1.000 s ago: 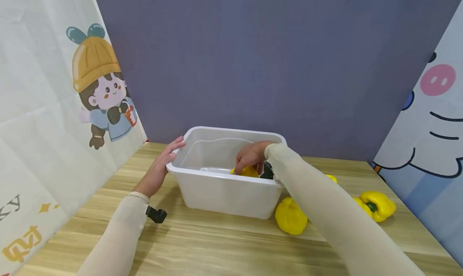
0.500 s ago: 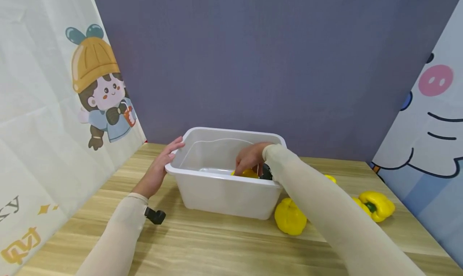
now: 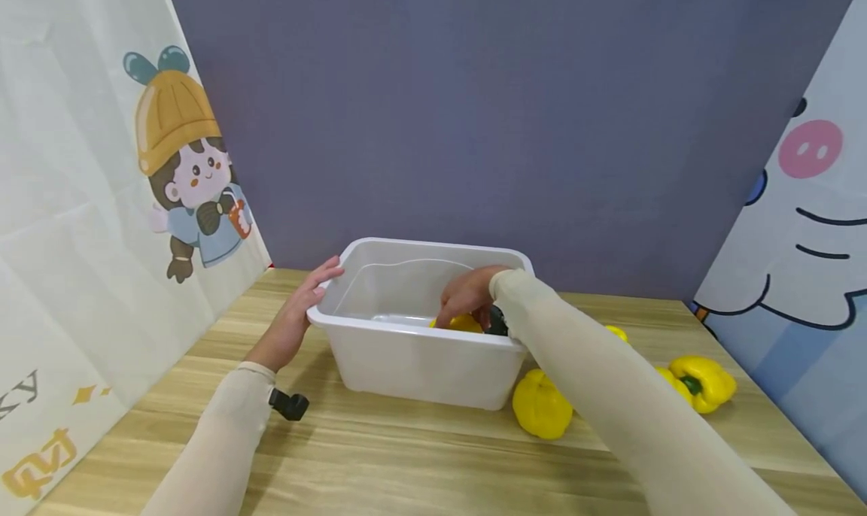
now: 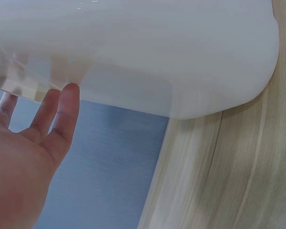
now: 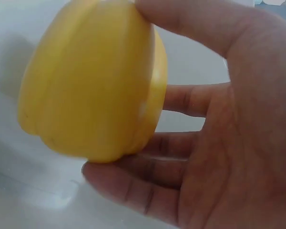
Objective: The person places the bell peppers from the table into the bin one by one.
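A white plastic bin (image 3: 416,365) stands on the wooden table. Inside it, near the right end, my right hand (image 3: 469,294) holds a yellow bell pepper (image 5: 93,81). The right wrist view shows the thumb on one side of the pepper and the fingers curled around the other. From above, the front rim partly hides this pepper. My left hand (image 3: 296,319) rests against the bin's left rim. Its fingers (image 4: 68,107) are nearly straight and touch the outer wall in the left wrist view.
Just right of the bin, another yellow bell pepper (image 3: 543,405) sits on the table. Farther right lies a yellow bell pepper (image 3: 707,384) with a green stem, beside one partly covered by my right sleeve (image 3: 609,384). Some yellow (image 3: 618,333) shows behind the forearm. A grey-blue panel (image 3: 474,125) rises behind.
The head view has shifted very slightly. Both hands, the bin and the peppers keep nearly the same places.
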`<action>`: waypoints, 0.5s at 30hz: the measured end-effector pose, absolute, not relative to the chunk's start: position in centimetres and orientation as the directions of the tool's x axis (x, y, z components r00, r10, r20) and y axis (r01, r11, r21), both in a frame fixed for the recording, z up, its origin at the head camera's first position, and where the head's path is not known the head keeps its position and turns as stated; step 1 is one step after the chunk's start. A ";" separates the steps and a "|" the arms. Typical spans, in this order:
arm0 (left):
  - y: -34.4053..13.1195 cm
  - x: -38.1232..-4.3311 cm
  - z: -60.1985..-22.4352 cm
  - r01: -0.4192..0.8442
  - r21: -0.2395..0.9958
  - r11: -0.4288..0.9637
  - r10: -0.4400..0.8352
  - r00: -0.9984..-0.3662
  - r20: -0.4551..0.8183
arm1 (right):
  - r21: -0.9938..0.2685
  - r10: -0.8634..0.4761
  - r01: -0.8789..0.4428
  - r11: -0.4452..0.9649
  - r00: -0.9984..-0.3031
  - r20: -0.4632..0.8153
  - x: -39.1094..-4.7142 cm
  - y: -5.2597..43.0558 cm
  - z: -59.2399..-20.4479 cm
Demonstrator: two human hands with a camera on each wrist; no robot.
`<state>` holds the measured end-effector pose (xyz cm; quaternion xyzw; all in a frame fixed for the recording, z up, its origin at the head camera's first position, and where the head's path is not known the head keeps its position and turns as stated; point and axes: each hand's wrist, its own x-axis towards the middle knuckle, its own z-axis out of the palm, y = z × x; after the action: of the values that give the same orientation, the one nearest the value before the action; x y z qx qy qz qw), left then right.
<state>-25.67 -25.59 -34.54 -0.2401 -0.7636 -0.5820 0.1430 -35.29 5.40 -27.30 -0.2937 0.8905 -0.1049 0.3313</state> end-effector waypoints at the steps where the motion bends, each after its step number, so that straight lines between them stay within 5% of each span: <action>1: -25.6 -25.7 -34.6 0.531 0.822 0.207 0.198 -0.845 0.496 | -0.403 -0.600 -0.445 0.800 -0.617 -0.510 -35.4 5.3 -27.4; 7: -25.7 -25.8 -34.6 0.539 0.818 0.199 0.200 -0.840 0.505 | -0.543 -0.652 -0.409 0.734 -0.650 -0.391 -35.6 5.2 -27.4; 15: -26.0 -25.6 -34.6 0.544 0.813 0.207 0.199 -0.837 0.509 | -0.537 -0.656 -0.421 0.731 -0.650 -0.383 -35.6 4.8 -27.2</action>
<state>-25.63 -26.01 -34.56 -0.2436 -0.7627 -0.5805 0.1484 -35.55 4.76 -27.23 -0.3043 0.8850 -0.2051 0.2867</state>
